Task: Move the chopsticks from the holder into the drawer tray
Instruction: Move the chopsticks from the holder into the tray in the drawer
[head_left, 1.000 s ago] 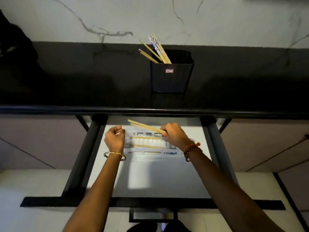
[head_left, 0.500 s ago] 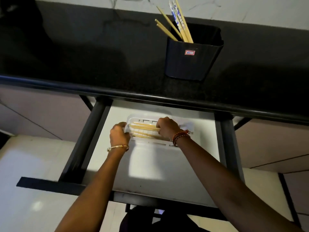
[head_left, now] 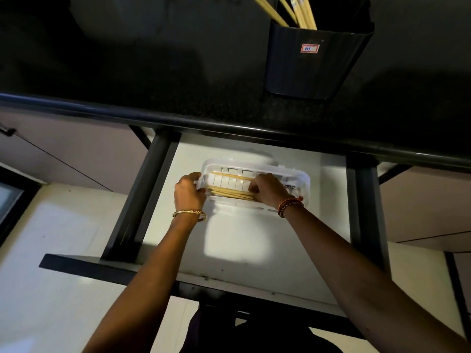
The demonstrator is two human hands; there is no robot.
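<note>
Across the top of the view a dark, polished stone countertop is seen, and below its rounded edge a wide white-floored drawer with black side rails is pulled open. On the countertop, at the upper right, a black ribbed plastic holder with a small red-edged label is stood, and several pale wooden chopsticks are seen leaning inside it. Near the back of the drawer a white slotted plastic tray is laid flat. Inside the tray a bundle of pale wooden chopsticks is laid lengthwise, along its near side. The left hand, with a thin gold bangle at the wrist, is curled against the tray's left end, its fingers closed on the rim. The right hand, with a red beaded thread bracelet at the wrist, is closed over the right ends of the laid chopsticks, fingers bent down onto them
</note>
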